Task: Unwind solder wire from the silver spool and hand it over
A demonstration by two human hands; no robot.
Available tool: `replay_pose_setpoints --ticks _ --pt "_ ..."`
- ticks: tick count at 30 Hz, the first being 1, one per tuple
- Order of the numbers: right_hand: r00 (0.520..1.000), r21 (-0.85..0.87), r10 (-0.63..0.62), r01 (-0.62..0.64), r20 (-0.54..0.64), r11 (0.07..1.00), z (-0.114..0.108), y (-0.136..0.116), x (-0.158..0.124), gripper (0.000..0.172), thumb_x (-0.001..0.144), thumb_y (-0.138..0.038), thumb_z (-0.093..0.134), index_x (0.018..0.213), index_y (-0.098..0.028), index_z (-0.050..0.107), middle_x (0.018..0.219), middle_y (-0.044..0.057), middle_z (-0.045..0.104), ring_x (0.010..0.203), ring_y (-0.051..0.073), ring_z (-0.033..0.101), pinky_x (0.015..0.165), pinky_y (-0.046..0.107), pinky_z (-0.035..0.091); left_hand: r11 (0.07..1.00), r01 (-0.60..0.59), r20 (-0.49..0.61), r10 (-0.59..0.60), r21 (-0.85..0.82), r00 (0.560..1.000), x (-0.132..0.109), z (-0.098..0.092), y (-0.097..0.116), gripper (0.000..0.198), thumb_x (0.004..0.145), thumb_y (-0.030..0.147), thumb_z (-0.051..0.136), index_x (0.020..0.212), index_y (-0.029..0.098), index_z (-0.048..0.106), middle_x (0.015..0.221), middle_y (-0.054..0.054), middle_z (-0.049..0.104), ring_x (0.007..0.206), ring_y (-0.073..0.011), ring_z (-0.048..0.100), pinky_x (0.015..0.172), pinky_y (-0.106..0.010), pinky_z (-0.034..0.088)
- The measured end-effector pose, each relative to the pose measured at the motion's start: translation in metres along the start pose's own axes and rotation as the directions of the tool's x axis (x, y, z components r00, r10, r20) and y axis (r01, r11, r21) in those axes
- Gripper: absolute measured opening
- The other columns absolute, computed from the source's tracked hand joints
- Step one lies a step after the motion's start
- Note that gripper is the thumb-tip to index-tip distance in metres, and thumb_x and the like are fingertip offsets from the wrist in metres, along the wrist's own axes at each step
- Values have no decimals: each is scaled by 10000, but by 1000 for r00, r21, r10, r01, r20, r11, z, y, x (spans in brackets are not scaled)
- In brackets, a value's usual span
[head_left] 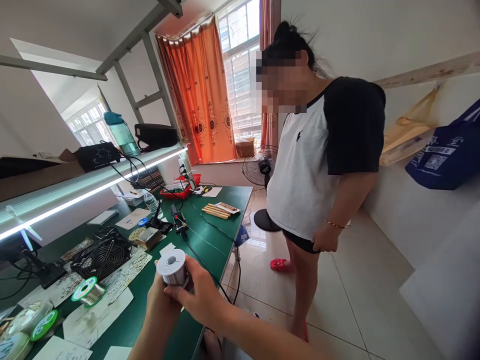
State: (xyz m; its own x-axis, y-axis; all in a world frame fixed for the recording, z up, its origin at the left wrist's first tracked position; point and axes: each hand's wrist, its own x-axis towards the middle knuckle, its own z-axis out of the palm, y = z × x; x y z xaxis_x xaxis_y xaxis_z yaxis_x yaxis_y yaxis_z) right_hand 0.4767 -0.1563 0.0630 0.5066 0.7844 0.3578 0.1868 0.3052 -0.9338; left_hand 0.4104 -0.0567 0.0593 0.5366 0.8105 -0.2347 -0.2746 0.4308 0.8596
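Note:
Between my two hands is a spool of solder wire (173,270) with a white flange facing up and silvery wire wound around it. My left hand (164,295) wraps its left and lower side, the fingers mostly hidden behind the spool. From the right, my right hand (198,290) grips the spool with thumb and fingers. Both hands are over the front edge of the green-topped workbench (210,240). A second solder spool (89,292), with green-rimmed flanges, stands on the bench to the left of my hands.
A black fan (103,255) lies on stained paper. Behind my hands are a soldering iron holder (159,225), a black device with a red light (179,218), yellow sticks (217,211) and a red tray (180,190). Cables hang over the bench's right edge. A person (303,165) stands at right.

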Motion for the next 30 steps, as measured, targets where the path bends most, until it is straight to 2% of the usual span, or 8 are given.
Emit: replay_pose_setpoints --ticks 6,9,12,15,18,23,26,30 --pt "995 162 -22 36 -93 986 8 3 2 543 802 -451 895 1255 -187 752 1211 103 776 1166 370 660 1017 462 491 967 -161 45 155 198 987 -1 -13 7 490 948 666 640 1071 209 765 1074 -92 810 1070 -308 764 878 -372 630" --pt "987 249 -20 60 -160 967 7 3 6 507 772 -352 884 1235 -193 751 1156 79 782 1080 324 695 932 404 533 917 -312 172 275 249 946 -13 -16 18 741 787 792 745 1272 233 714 1302 -96 771 1340 -355 648 1038 -381 580" --pt "971 146 -57 93 -231 985 7 5 7 542 750 -229 769 1288 -181 724 1213 103 759 1106 320 699 954 419 558 883 -377 282 301 278 911 -23 -9 24 962 587 644 963 1398 232 652 1350 -118 757 1307 -374 670 1031 -383 592" --pt "978 43 -96 106 -183 993 7 7 4 607 768 -188 711 1374 -190 682 1354 131 719 1216 337 683 1028 461 557 873 -374 268 297 314 917 -24 -3 24 811 613 431 1014 1324 205 695 1261 -120 787 1145 -320 740 914 -326 617" --pt "995 59 -6 12 -103 998 3 5 -3 625 778 -247 769 1388 -237 635 1390 115 691 1019 298 748 910 456 613 889 -351 232 290 295 928 -17 -5 25 684 674 464 973 1244 177 726 1176 -116 803 974 -265 758 786 -300 620" --pt "968 304 227 -185 -109 935 -8 4 -5 419 749 -500 820 969 -234 583 757 11 667 789 287 727 603 381 618 900 -356 245 297 252 923 -10 -14 41 598 680 459 968 1175 210 742 1288 -102 781 977 -222 723 737 -252 592" --pt "967 375 255 -230 -16 898 -13 3 1 394 723 -544 815 775 -220 598 669 2 647 745 265 722 675 382 604 900 -358 280 287 248 916 -13 -15 48 578 685 455 967 1162 216 746 1315 -102 781 1016 -228 710 757 -251 587" --pt "956 415 290 -244 -50 876 -16 8 4 233 717 -447 693 700 -228 614 707 -15 667 731 201 681 814 364 526 905 -359 322 278 229 905 -14 -14 54 567 695 489 948 1153 219 749 1268 -102 806 1191 -301 703 853 -292 594"
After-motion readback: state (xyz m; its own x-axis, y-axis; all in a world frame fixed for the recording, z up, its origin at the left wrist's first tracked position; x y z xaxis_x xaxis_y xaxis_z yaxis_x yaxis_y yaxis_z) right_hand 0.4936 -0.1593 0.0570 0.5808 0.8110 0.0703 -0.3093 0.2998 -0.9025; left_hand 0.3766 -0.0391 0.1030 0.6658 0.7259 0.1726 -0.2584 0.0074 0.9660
